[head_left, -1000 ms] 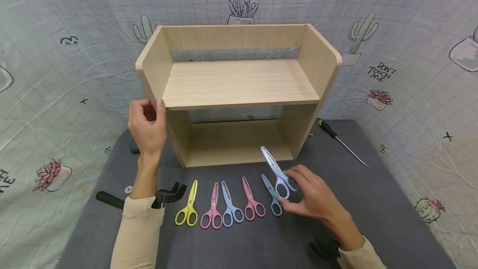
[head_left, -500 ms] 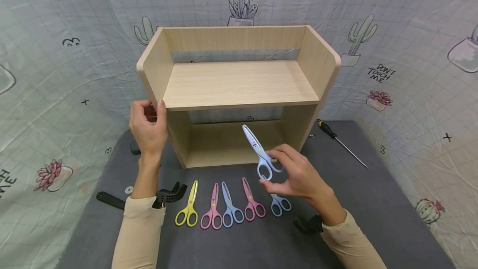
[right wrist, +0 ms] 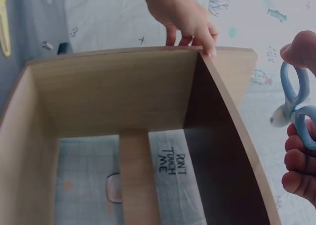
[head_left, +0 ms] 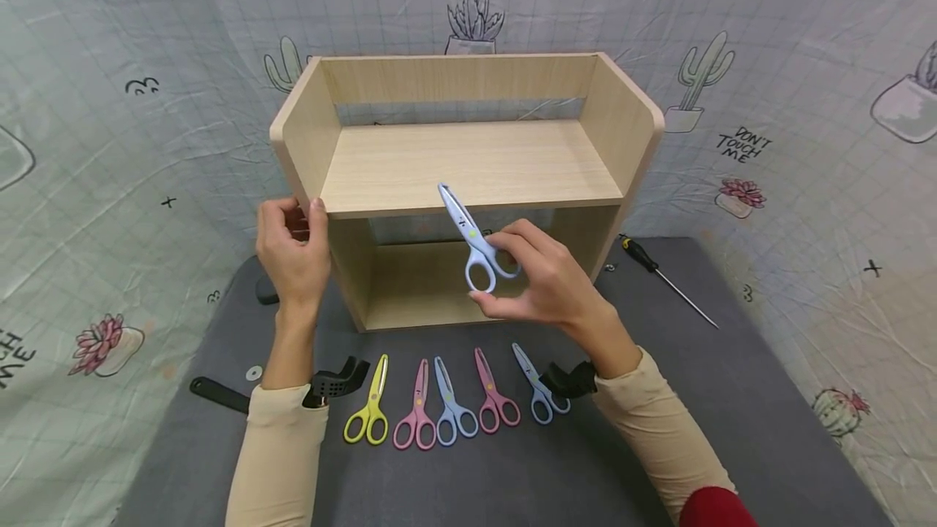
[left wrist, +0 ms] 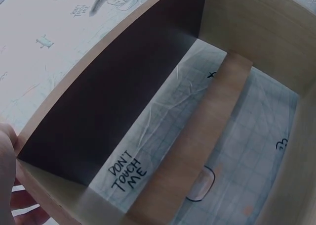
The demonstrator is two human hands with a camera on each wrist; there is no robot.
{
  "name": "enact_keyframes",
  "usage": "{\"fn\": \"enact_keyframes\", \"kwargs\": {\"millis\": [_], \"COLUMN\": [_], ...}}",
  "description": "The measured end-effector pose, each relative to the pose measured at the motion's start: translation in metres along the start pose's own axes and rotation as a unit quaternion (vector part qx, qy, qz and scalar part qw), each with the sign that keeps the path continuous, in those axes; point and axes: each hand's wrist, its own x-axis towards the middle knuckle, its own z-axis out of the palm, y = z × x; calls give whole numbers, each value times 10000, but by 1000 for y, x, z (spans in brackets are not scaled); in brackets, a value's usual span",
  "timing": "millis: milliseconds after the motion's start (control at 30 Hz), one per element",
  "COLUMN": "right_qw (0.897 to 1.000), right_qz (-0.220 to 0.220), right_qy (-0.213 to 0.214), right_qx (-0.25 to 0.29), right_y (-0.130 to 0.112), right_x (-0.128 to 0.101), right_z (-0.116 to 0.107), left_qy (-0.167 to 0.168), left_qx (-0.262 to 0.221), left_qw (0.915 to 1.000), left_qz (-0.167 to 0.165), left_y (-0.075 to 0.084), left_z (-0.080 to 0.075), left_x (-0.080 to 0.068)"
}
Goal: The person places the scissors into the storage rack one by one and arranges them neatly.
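A pair of light blue scissors (head_left: pixel 474 236) is pinched by its handle loops between the thumb and fingers of my right hand (head_left: pixel 549 276). Its blades point up and left, overlapping the front edge of the middle board in the head view. My left hand (head_left: pixel 294 254) grips the left side panel of a two-level pale wooden shelf (head_left: pixel 476 161), thumb on its front edge at the middle board's height. The right wrist view shows the blue handle (right wrist: pixel 290 95) close beside the right fingers. Most of the left fingers are hidden behind the panel in the head view.
In front of the shelf lie yellow scissors (head_left: pixel 376 397), pink scissors (head_left: pixel 419 407), blue scissors (head_left: pixel 449 402), more pink scissors (head_left: pixel 489 389) and another blue pair (head_left: pixel 529 371). A screwdriver (head_left: pixel 642 255) lies at right; a black handle (head_left: pixel 218 394) and a washer (head_left: pixel 254 373) at left.
My right hand has carried the light blue scissors up and left, from low over the table's right side to before the shelf's middle board. The left hand keeps its grip on the side panel.
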Motion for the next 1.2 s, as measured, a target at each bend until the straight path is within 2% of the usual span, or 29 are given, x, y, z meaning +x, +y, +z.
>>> {"fn": "enact_keyframes", "kwargs": {"millis": [300,633,833,967,1200], "right_qw": [9991,9924,9875,9808,9615], "right_qz": [102,765,881,1008,1404], "right_qy": [-349,-931,-1256,-1586,-2255], "right_qx": [-201,-233,-354,-516,-706], "right_y": [15,24,25,21,16], "right_x": [49,90,110,123,138], "right_z": [19,43,60,70,79], "left_qy": [-55,-63,-30,37,44], "left_qx": [119,170,117,52,13], "left_qw": [9999,9998,9999,10000,10000], "left_qz": [-5,-32,-53,-70,-62], "left_y": [-1,0,1,1,4], "left_z": [1,0,0,0,0], "left_x": [1,1,0,-1,-1]}}
